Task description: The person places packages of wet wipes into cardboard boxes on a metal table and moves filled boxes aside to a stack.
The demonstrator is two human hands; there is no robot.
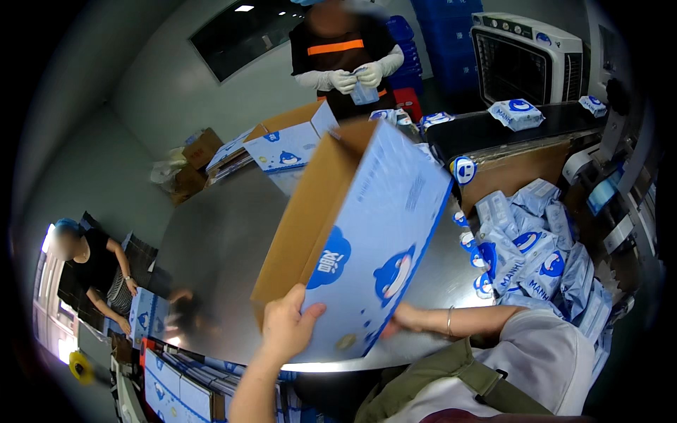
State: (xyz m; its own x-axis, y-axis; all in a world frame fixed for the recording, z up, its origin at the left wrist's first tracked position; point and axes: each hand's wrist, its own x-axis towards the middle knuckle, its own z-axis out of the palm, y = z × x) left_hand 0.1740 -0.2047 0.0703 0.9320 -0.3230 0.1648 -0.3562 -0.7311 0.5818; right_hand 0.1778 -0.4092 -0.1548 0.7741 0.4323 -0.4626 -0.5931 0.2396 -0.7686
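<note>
The steel table (226, 240) fills the middle of your view, and over its near edge you hold a blue and white carton (360, 233), tilted up on a corner with its brown inner flaps showing along the left side. Your left hand (288, 326) is clamped on the carton's lower corner, thumb across the printed face and fingers behind it. Your right hand (405, 317) reaches under the bottom edge; it touches the box, but how far its fingers are closed cannot be told, since the carton hides them.

This looks like the step of shaping or turning the carton before it is filled. The next move likely calls for setting it flat on the table with the open side up, so keep the left-hand hold firm while the right steadies the base.

To your right lies a heap of blue and white packets (543, 261), near the carton. Across the table a co-worker in white gloves (356, 76) holds a small packet, beside another open carton (285, 144). A third person sits low at the left.
</note>
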